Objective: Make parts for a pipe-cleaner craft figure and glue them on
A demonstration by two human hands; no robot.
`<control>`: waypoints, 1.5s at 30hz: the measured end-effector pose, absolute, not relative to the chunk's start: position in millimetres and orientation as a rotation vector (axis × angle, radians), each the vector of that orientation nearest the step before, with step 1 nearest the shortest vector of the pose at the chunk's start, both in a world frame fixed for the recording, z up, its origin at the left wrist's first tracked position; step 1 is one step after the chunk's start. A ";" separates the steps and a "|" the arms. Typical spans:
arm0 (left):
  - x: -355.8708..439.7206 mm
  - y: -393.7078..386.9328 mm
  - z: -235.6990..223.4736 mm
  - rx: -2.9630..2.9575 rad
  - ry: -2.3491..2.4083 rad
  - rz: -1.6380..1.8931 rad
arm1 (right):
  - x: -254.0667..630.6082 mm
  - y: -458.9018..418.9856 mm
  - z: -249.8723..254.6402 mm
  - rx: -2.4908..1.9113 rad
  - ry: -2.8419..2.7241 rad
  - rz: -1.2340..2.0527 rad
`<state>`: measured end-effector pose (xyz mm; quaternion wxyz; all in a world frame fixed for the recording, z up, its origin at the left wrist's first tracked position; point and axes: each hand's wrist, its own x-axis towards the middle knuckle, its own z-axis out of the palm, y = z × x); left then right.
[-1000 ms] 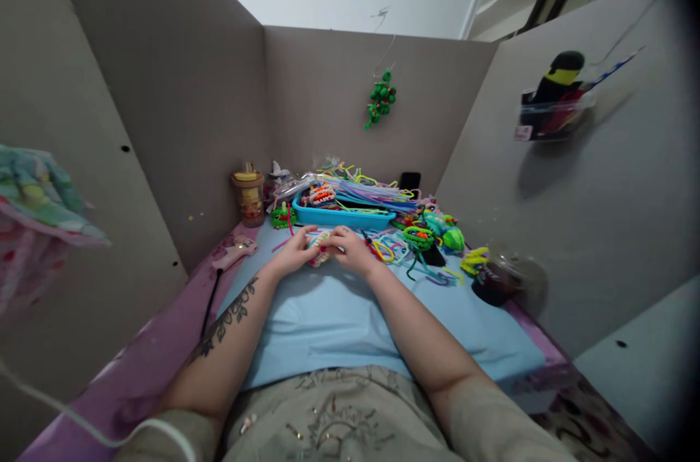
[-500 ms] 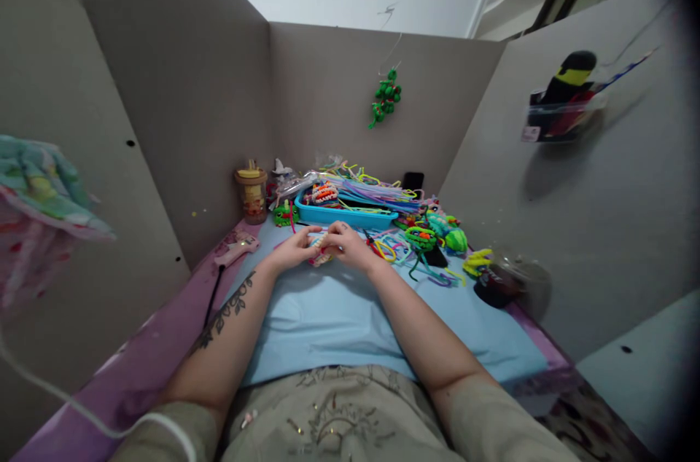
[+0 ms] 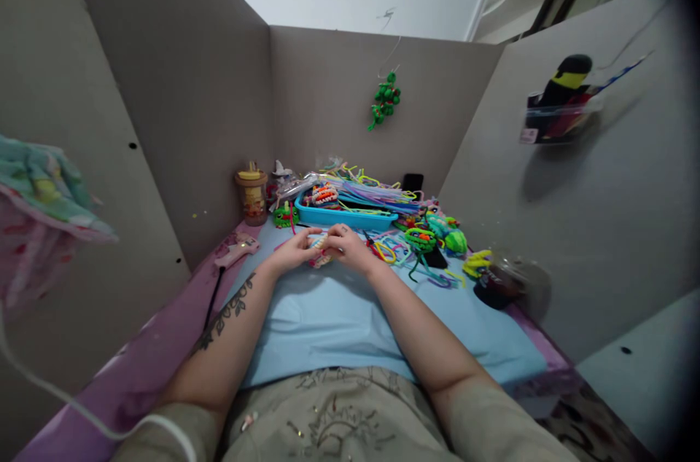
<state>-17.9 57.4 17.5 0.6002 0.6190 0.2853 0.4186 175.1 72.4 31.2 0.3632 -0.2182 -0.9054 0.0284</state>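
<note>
My left hand [image 3: 294,251] and my right hand [image 3: 350,247] meet over a light blue mat [image 3: 339,323], both pinched on a small pale pipe-cleaner piece [image 3: 320,249] with pink in it. Fingers of both hands curl around it. Just beyond the hands stands a blue tray [image 3: 342,217] heaped with coloured pipe cleaners [image 3: 372,194]. Loose pipe cleaners and green finished pieces [image 3: 437,232] lie to the right of my right hand.
Grey partition walls enclose the desk on three sides. A yellow-lidded cup [image 3: 251,194] stands at the back left, a pink tool [image 3: 236,251] with a black cord beside the mat, a dark bowl [image 3: 495,286] at the right. A green ornament [image 3: 386,99] hangs on the back wall.
Both hands stay together on the small piece, with only slight finger shifts. The view has drifted a little.
</note>
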 end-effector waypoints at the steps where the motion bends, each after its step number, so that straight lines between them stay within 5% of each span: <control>1: -17.4 57.5 17.3 1.436 0.668 0.973 | 175.2 72.3 31.1 -0.563 -2.328 0.078; 45: -15.0 56.7 12.9 1.511 0.778 1.015 | 172.8 71.1 26.9 -0.550 -2.352 0.054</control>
